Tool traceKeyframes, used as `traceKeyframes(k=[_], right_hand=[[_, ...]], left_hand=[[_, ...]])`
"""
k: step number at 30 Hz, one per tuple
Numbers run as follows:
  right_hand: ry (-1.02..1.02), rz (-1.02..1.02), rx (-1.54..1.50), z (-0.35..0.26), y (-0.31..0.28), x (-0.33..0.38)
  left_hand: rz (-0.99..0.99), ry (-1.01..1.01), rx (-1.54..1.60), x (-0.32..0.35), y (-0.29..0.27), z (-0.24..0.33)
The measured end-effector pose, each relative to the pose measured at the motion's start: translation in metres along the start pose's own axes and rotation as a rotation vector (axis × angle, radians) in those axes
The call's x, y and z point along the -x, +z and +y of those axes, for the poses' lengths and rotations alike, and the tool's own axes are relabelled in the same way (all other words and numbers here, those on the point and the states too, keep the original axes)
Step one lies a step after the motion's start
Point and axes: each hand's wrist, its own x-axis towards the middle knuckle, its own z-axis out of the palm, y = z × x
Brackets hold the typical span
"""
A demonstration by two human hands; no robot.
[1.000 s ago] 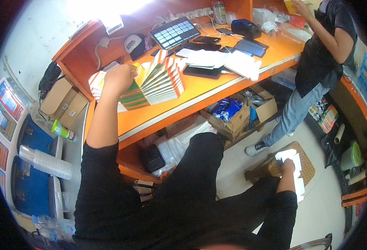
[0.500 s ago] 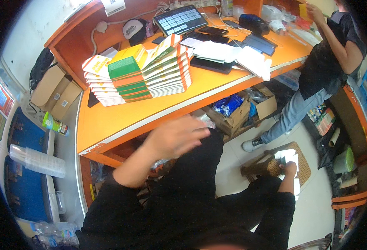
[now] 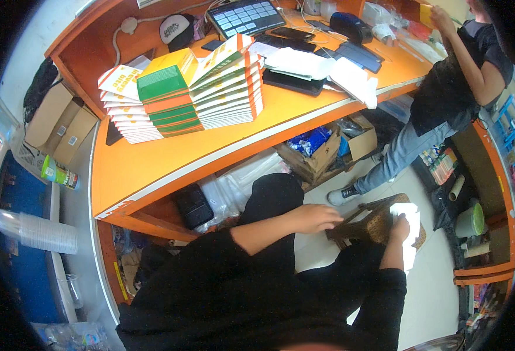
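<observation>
My left hand (image 3: 316,219) is over my knee, empty, its fingers stretched out toward the stool. At the right, my right hand (image 3: 399,230) grips some white folded sheets (image 3: 409,245), overexposed so their exact kind is unclear. They lie over the edge of a low woven stool (image 3: 375,221). On the orange counter (image 3: 146,167) stands a fanned stack of printed paper food boxes (image 3: 169,105), white, green, orange and yellow, apart from both hands.
Along the counter are loose white papers (image 3: 301,63), a tablet (image 3: 245,17) and a cap (image 3: 175,30). Below it sit an open carton (image 3: 316,146) and clear plastic packs (image 3: 228,190). Another person (image 3: 444,88) stands at the right. Stacked plastic cups (image 3: 38,231) are at the left.
My left hand has come down and rightward from near the counter edge toward the stool. My right hand keeps hold of the white sheets. The whole view has shifted slightly.
</observation>
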Motion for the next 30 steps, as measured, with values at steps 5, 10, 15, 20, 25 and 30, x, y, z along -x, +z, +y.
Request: traceKeyframes(k=[5,10,15,20,25,30], right_hand=[[0.071,0.021,0.100,-0.015,-0.025,0.011],[0.128,-0.006,0.200,-0.018,-0.029,0.007],[0.160,-0.023,0.280,-0.015,-0.023,0.003],[0.209,0.024,0.364,-0.018,-0.022,0.003],[0.154,0.111,0.429,-0.018,-0.025,0.004],[0.155,0.113,0.421,-0.014,-0.024,0.002]], left_hand=[[-0.218,-0.170,0.013,-0.026,0.035,-0.025],[-0.329,-0.183,0.025,-0.022,0.056,-0.034],[-0.318,-0.200,0.019,-0.021,0.058,-0.033],[-0.332,-0.191,0.043,-0.019,0.061,-0.033],[-0.337,-0.211,0.036,-0.018,0.065,-0.035],[-0.353,-0.249,0.038,-0.014,0.067,-0.039]])
